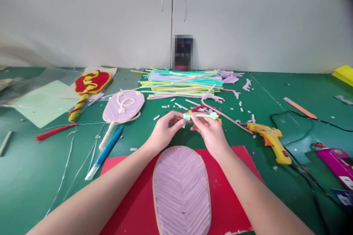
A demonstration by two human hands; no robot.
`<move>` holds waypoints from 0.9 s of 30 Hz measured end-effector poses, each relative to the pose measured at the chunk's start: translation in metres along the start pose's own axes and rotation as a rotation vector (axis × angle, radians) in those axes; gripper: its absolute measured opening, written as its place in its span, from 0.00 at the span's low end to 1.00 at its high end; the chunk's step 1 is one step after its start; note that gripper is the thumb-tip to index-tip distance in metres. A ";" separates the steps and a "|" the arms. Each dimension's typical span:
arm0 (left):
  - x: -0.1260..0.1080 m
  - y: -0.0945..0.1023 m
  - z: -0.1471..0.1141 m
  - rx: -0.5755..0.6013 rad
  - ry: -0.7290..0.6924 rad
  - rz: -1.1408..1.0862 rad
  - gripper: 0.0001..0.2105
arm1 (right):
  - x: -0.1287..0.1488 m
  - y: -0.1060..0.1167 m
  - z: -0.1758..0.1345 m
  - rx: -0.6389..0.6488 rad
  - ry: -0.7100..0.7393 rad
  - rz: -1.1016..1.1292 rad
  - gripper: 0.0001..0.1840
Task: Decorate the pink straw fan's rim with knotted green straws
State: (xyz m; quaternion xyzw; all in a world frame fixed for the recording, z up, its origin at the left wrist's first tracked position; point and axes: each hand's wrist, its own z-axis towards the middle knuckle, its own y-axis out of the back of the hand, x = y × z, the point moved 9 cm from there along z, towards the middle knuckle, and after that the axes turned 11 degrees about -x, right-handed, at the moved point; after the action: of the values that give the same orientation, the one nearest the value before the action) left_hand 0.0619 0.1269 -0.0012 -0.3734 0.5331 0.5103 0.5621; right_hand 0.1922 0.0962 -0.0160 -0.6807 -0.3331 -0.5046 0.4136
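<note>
Both hands hold a short mint-green pipe cleaner [204,116], its ends bent into small loops. My left hand [170,124] pinches its left end between thumb and fingers. Farther right, my right hand [207,129] grips its middle, fingers curled beneath. Below the hands lies an oval panel [182,187] covered in lilac strips set in a herringbone pattern, with a pale rim. It rests on a red board [231,191]. Just behind my fingers a red-and-yellow tool [199,108] lies partly hidden, so I cannot make out its kind.
Behind are piled pastel pipe cleaners [182,84] and lilac scraps. A yellow glue gun [271,141] with a black cord lies right. Left are a lilac fan [125,106], a red-and-yellow fan [92,82], a blue tassel [107,148] and a red tassel [55,132].
</note>
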 end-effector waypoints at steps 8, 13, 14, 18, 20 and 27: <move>0.003 0.003 0.001 -0.022 0.067 -0.093 0.08 | -0.001 -0.002 -0.001 0.034 -0.001 0.021 0.13; 0.002 0.004 0.000 -0.028 0.045 -0.078 0.06 | -0.001 -0.003 -0.001 0.042 -0.016 0.030 0.12; 0.002 0.004 0.000 -0.031 0.041 -0.074 0.06 | -0.001 -0.003 -0.001 0.044 -0.021 0.029 0.11; 0.003 0.004 0.000 -0.035 0.028 -0.051 0.06 | -0.001 -0.003 -0.002 0.047 -0.026 0.003 0.12; 0.004 0.004 0.000 -0.029 0.026 -0.039 0.06 | 0.000 -0.003 -0.002 0.050 -0.019 -0.005 0.11; 0.001 0.005 0.001 -0.033 0.011 -0.031 0.08 | 0.000 -0.003 -0.001 0.053 0.013 -0.026 0.10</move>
State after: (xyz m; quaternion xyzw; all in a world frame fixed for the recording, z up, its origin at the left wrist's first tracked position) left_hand 0.0575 0.1289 -0.0015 -0.3935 0.5220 0.5082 0.5608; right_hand 0.1895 0.0969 -0.0152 -0.6617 -0.3525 -0.5055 0.4271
